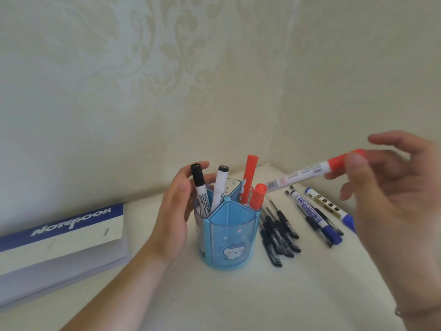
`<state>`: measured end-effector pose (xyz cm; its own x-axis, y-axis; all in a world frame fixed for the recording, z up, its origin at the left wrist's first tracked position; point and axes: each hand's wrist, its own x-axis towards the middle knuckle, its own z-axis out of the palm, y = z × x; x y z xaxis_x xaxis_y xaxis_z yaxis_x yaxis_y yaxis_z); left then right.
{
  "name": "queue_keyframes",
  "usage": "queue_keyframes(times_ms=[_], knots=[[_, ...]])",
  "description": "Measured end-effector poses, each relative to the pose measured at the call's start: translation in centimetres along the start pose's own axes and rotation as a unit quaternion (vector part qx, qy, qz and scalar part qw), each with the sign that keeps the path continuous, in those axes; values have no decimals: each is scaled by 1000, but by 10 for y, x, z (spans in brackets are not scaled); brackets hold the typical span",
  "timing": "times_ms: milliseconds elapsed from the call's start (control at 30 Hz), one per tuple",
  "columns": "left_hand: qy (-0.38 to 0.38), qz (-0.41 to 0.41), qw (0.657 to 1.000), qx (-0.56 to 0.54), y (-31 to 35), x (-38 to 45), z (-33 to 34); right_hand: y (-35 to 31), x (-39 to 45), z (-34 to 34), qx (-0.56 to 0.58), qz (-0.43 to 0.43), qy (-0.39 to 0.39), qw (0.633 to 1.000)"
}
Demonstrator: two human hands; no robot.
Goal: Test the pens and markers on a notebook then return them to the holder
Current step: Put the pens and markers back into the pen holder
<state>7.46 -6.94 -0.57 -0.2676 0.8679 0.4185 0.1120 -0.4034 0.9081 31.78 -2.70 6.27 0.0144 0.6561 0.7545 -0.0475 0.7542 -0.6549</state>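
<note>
On your far left the closed notebook (62,237) lies flat on the pale tabletop (238,295), well apart from the pens. Your left hand (175,211) cups the left wall of the blue divided holder (228,231), fingers curved against it, steadying it; two black-capped markers (200,187) and two red ones (248,181) already stand inside. Right of the holder, a cluster of black pens (278,231) and blue markers (317,216) lies loose on the table. Your right hand (391,187) pinches a red-capped marker (315,170) by its cap end; its long axis runs nearly level, the far tip pointing left, just above and right of the holder's rim. That hand is the nearer one, so tip it upright. Patterned cream walls meet in a corner behind.
</note>
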Motion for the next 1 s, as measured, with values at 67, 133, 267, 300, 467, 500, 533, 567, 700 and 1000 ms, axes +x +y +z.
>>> queue_keyframes(times_ms=[67, 133, 267, 300, 467, 500, 533, 567, 700, 1000], knots=[[-8, 0, 1000, 2, 0, -1, -1, -1, -4, 9, -18, -5, -40, 999], [-11, 3, 1000, 4, 0, -1, -1, 1, -8, 14, -81, -31, -113, 990], [0, 15, 1000, 5, 0, 0, -1, 13, 4, -7, -200, 27, -191, 961], [10, 22, 1000, 4, 0, 1, -2, 19, 10, -16, -247, 77, -183, 949], [56, 41, 997, -35, -1, 4, -2, 51, 21, -48, -536, 324, -340, 702], [49, 37, 997, -40, -1, 4, -2, 53, 19, -47, -538, 347, -367, 675], [35, 31, 998, -38, -1, 4, -2, 54, 18, -47, -543, 353, -380, 661], [20, 25, 999, -30, 0, 3, -1, 55, 17, -46, -547, 351, -385, 655], [18, 21, 1000, -7, 2, 2, 1, 58, 19, -45, -561, 346, -363, 658], [-65, -59, 996, -26, 2, 1, -3, 27, 13, -22, -75, 27, 58, 995]])
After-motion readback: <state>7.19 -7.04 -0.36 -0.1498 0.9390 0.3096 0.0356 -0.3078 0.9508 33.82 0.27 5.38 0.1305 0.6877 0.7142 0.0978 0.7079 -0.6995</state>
